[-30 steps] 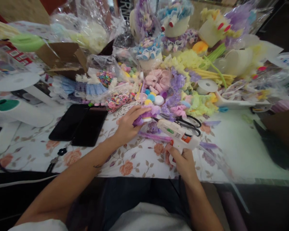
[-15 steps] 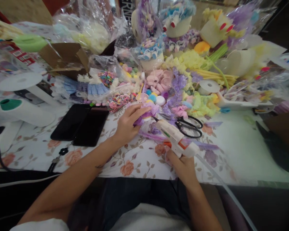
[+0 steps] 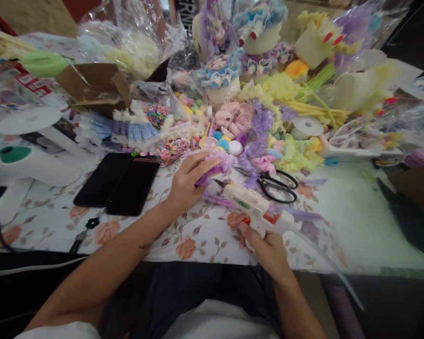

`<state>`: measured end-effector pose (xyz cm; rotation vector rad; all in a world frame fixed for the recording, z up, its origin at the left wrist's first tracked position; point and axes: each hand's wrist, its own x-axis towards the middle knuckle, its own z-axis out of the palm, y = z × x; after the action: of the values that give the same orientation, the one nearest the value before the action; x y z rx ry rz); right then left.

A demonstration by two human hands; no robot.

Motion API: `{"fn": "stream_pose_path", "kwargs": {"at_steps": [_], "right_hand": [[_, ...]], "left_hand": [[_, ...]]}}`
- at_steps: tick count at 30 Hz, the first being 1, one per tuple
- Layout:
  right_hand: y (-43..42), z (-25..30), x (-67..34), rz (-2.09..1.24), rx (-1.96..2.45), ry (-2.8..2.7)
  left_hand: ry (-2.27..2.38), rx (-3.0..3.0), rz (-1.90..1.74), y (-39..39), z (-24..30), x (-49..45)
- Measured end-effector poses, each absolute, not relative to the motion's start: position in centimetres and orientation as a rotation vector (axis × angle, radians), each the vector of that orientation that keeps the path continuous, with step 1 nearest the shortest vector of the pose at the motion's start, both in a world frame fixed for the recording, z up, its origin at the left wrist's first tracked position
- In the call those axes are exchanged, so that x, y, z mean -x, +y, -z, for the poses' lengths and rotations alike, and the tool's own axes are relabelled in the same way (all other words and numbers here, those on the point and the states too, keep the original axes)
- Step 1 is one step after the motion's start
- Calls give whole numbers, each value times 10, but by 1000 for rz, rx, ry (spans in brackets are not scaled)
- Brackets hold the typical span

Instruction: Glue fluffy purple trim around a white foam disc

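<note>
In my right hand is a white hot glue gun with an orange trigger, my fingers wrapped round its handle. Its dark nozzle points left, close to the ruffled purple fabric piece that my left hand grips. The fingers of the left hand cover part of that piece, and I cannot tell whether the nozzle touches it. A long clear glue stick trails from the back of the gun. Black-handled scissors lie just beyond the gun. Strips of sheer purple ribbon lie on the cloth under it.
Two dark phones lie left of my left arm. Behind my hands are pompoms, pink plastic pieces and yellow ruffled fabric. A white machine stands at the left. The floral tablecloth covers the near table.
The glue gun has shifted left and slightly down, with its nozzle lower beside the purple piece. The glue stick behind it has swung with it. My left hand has barely moved.
</note>
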<state>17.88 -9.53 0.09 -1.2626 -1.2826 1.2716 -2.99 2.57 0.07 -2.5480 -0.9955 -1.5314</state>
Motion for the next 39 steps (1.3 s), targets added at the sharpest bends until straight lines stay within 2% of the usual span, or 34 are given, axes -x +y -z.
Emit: {"fn": "stream_pose_path", "kwargs": {"at_steps": [6, 39], "right_hand": [[-97, -2, -178, -1182, 1367, -1377], [-98, 2, -180, -1145, 1416, -1363]], "left_hand": [[-974, 2531, 1478, 25, -1, 30], [-944, 2552, 1514, 26, 1, 29]]}}
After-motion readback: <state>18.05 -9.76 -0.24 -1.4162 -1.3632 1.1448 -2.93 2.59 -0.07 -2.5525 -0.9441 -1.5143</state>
